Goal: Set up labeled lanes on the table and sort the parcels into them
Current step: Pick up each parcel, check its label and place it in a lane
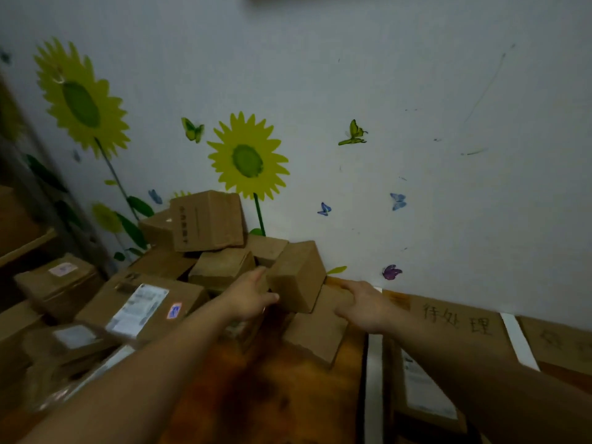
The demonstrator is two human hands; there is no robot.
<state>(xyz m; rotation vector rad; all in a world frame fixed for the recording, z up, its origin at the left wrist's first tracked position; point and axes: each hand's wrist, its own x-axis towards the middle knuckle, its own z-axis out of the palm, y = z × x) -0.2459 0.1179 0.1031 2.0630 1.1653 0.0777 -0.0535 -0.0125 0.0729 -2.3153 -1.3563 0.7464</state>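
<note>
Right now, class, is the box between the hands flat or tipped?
Tipped: the box sits slanted, one corner raised, on other boxes; the left hand grips its side.

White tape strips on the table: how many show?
2. One white strip lies left of the handwritten cardboard label; the other lies right of it. More may lie out of frame.

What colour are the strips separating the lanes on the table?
White; the strips show best in the head view.
</note>
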